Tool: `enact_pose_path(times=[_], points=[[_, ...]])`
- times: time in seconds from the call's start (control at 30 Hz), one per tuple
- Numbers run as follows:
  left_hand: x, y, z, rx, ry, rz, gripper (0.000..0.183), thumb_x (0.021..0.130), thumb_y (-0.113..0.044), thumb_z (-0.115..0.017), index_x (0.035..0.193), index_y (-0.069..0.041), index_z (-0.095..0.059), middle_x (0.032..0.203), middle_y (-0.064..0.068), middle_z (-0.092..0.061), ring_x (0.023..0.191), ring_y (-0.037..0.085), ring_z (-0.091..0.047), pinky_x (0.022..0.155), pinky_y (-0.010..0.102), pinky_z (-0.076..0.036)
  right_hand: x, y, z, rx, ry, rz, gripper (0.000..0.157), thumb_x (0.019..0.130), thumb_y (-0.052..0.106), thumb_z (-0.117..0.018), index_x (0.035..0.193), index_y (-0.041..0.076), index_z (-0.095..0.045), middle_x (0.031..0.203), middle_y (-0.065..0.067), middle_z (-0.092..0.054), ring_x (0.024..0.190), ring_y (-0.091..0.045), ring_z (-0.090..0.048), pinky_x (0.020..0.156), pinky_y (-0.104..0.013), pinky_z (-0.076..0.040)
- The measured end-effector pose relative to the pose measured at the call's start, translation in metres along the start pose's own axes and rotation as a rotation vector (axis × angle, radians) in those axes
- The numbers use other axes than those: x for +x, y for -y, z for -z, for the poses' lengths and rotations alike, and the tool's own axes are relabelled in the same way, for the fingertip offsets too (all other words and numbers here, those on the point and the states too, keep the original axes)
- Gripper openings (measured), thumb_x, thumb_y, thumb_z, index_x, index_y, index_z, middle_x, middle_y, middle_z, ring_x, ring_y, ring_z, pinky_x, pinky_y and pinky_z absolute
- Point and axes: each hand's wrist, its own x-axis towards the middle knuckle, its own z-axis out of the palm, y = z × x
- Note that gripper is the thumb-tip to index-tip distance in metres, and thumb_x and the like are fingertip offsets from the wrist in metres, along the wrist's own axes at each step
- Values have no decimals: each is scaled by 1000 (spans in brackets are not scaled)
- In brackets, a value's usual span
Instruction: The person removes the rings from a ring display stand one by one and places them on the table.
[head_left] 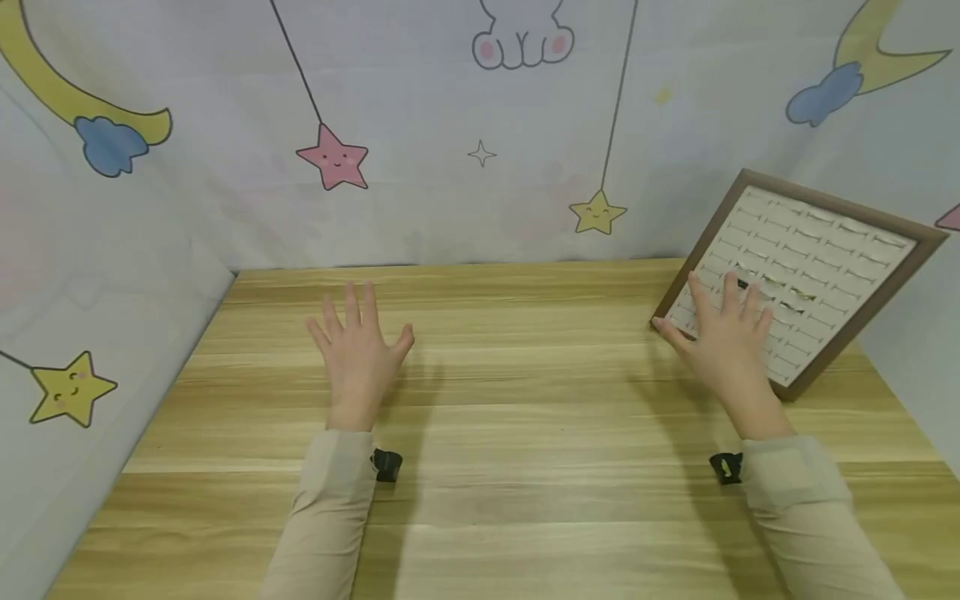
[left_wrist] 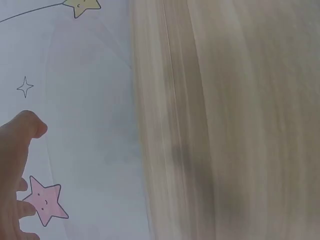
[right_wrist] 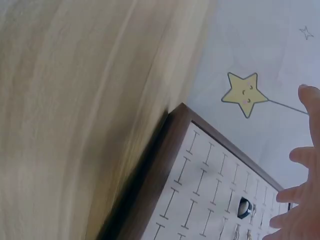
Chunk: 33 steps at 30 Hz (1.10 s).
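A ring display tray (head_left: 903, 279) with a brown wooden frame and white slotted padding leans at a tilt at the table's right rear. Several rings (head_left: 802, 294) sit in its middle slots, among them a dark one (right_wrist: 244, 208) seen in the right wrist view. My right hand (head_left: 723, 350) is spread in front of the tray's lower left part, hiding some slots; whether it touches cannot be told. My left hand (head_left: 358, 358) hovers over the left side of the table, fingers spread, holding nothing. Its thumb (left_wrist: 30, 124) shows at the left wrist view's edge.
The wood-grain tabletop (head_left: 525, 467) ends at a pale cloth backdrop (head_left: 420, 217) printed with stars, moons and clouds, which also runs along the left and right sides. Small black devices (head_left: 386, 465) are at both wrists.
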Motion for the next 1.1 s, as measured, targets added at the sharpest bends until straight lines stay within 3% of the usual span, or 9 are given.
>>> enact_pose_path(times=[0.27, 0.6, 0.77, 0.87, 1.0, 1.1], points=[[0, -15, 7, -43, -64, -61, 71, 94, -43, -51, 149, -7, -25, 155, 18, -28, 143, 45, -21, 117, 62, -15, 2, -15, 18, 76, -130, -10, 78, 95, 57, -42, 153, 10, -18, 153, -34, -14, 136, -58, -17, 105, -73, -20], [-7, -41, 7, -15, -215, -232, 50, 94, -31, -55, 134, -2, -50, 132, 16, -57, 126, 37, -49, 111, 52, -35, 3, -47, 54, 286, -289, -249, 70, 98, 39, -47, 153, 8, -14, 150, -30, -23, 137, -50, -24, 111, -63, -24], [-11, -53, 2, 11, -298, -331, 43, 92, -28, -59, 126, -2, -58, 123, 15, -64, 116, 35, -57, 104, 49, -44, 3, -65, 61, 323, -420, -379, 64, 98, 28, -47, 152, 10, -18, 153, -20, -18, 142, -36, -18, 119, -49, -21], [-13, -58, -3, 31, -327, -386, 40, 91, -26, -61, 122, -3, -61, 118, 13, -67, 110, 33, -61, 99, 46, -48, 1, -75, 62, 355, -498, -422, 62, 98, 31, -46, 152, 16, -19, 155, -11, -11, 146, -26, -9, 123, -40, -15], [-17, -65, -10, 42, -290, -429, 35, 90, -25, -62, 120, -5, -62, 112, 10, -69, 105, 30, -64, 95, 42, -51, -1, -88, 61, 365, -583, -422, 69, 98, 43, -41, 154, 22, -6, 159, -8, 3, 148, -23, 7, 122, -29, -2], [-20, -70, -16, 52, -259, -455, 34, 90, -25, -61, 118, -6, -63, 110, 9, -70, 103, 28, -65, 93, 39, -52, 0, -97, 60, 442, -563, -443, 76, 97, 47, -39, 154, 21, 4, 160, -6, 13, 149, -20, 13, 120, -26, 5]])
